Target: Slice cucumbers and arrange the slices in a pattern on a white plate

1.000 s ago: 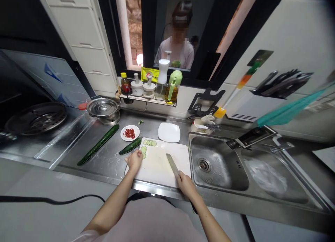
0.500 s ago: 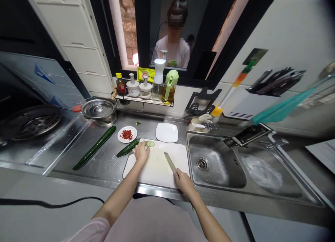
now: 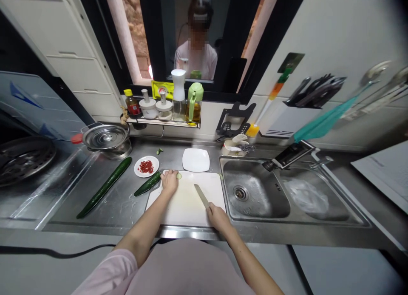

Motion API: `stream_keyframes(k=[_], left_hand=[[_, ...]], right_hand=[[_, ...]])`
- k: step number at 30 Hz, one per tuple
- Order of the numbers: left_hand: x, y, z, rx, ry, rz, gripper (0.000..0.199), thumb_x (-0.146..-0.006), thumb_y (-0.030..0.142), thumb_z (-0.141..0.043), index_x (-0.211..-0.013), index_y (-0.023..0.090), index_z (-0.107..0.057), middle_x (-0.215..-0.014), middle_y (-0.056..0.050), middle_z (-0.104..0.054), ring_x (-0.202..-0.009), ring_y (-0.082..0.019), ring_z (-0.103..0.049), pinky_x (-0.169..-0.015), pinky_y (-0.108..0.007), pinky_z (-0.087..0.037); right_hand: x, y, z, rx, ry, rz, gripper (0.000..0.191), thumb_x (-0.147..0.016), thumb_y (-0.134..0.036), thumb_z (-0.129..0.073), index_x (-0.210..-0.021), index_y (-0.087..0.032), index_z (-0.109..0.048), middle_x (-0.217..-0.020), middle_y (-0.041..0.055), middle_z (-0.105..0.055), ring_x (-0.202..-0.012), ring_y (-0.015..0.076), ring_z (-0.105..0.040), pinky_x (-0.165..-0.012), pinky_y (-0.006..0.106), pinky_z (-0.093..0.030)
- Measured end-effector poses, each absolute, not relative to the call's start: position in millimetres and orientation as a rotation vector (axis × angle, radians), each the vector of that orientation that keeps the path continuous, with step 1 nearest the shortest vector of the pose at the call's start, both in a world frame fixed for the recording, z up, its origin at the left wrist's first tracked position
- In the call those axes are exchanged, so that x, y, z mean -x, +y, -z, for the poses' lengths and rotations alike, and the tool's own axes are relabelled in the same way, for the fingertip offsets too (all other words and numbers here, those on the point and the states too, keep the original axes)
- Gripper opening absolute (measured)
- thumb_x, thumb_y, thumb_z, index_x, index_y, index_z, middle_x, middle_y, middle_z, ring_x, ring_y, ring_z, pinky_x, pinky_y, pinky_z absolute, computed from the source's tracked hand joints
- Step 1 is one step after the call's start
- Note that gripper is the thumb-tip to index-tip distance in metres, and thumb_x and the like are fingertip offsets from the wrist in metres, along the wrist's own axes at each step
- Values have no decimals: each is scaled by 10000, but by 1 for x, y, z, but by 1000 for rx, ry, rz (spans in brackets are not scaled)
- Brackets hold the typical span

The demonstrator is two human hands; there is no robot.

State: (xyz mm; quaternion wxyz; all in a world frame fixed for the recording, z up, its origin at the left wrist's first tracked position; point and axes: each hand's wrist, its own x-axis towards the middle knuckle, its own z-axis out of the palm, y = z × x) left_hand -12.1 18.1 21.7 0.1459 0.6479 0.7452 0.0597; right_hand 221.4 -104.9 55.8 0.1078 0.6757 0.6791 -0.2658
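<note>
Near the far left corner of the white cutting board (image 3: pixel 188 208), my left hand (image 3: pixel 169 182) is closed over some cucumber slices (image 3: pixel 179 176). Only the rightmost slice shows beyond my fingers; the rest are hidden under them. Just left of this hand lies a cut piece of cucumber (image 3: pixel 146 184), its right end by the board's edge. My right hand (image 3: pixel 219 217) grips the handle of a kitchen knife (image 3: pixel 201 195), whose blade points away from me over the board's right half. Behind the board stands a square white plate (image 3: pixel 196 160) with nothing on it.
A long whole cucumber (image 3: pixel 106 186) lies at left, near a small dish (image 3: pixel 136 168) of chopped red pieces. A lidded steel pot (image 3: pixel 108 137) stands behind. The sink (image 3: pixel 258 193) borders the board at right. Bottles and jars line a wall rack (image 3: pixel 162 121).
My left hand has come down further over the cucumber slices, covering more of them. The knife stays in my right hand over the board. The whole view has shifted somewhat.
</note>
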Motion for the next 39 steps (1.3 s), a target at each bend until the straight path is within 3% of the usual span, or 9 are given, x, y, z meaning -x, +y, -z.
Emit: stream_keyframes(k=[3, 8, 12, 18, 23, 30, 39], left_hand=[[11, 19, -25, -1867, 2148, -124, 396, -868, 190, -448, -1222, 276, -604, -1222, -122, -574, -1161, -293, -429, -936, -427, -254], [12, 20, -28, -1957, 2101, -162, 295, -862, 197, -465, -1086, 241, -653, -1178, -124, -597, -1124, -285, -478, -927, -415, -269], [13, 19, -29, -1782, 2102, -295, 211, -864, 214, -476, -960, 241, -662, -1040, -67, -683, -1052, -246, -556, -910, -387, -298], [10, 7, -24, -1430, 2001, -358, 161, -805, 295, -588, -936, 289, -682, -968, 25, -732, -965, -185, -630, -897, -328, -351], [7, -2, -16, -1538, 1966, -248, 179, -812, 277, -570, -934, 288, -701, -967, 0, -736, -1002, -209, -622, -963, -376, -309], [11, -3, -12, -1691, 2022, -139, 204, -815, 257, -565, -969, 284, -697, -1100, -46, -680, -1119, -259, -531, -938, -410, -307], [11, -4, -8, -1704, 2029, -166, 201, -799, 235, -567, -934, 297, -703, -1080, -45, -665, -1112, -269, -527, -919, -416, -323]], right_hand=[[-222, -104, -54, -1988, 1991, 790, 318, -982, -317, -299, -1126, -181, -547, -1025, 119, -692, -945, 213, -650, -709, 265, -377], [-222, -102, -51, -1989, 1975, 800, 327, -976, -316, -299, -1148, -186, -544, -1037, 116, -691, -955, 212, -648, -715, 266, -384], [-222, -103, -50, -1993, 2001, 796, 335, -974, -308, -292, -1133, -177, -556, -1020, 119, -696, -944, 216, -652, -717, 271, -387], [-221, -102, -60, -1975, 1971, 829, 326, -969, -296, -316, -1151, -182, -561, -1058, 122, -690, -978, 217, -641, -744, 272, -393], [-216, -102, -70, -1919, 2033, 794, 335, -969, -267, -298, -1138, -169, -569, -1041, 144, -691, -986, 235, -641, -757, 292, -398], [-200, -105, -76, -1812, 2103, 769, 337, -970, -265, -293, -1148, -164, -560, -1026, 149, -691, -983, 238, -643, -776, 304, -409], [-193, -101, -72, -1785, 2113, 754, 344, -954, -241, -301, -1146, -160, -575, -1034, 162, -692, -987, 256, -645, -772, 325, -424]])
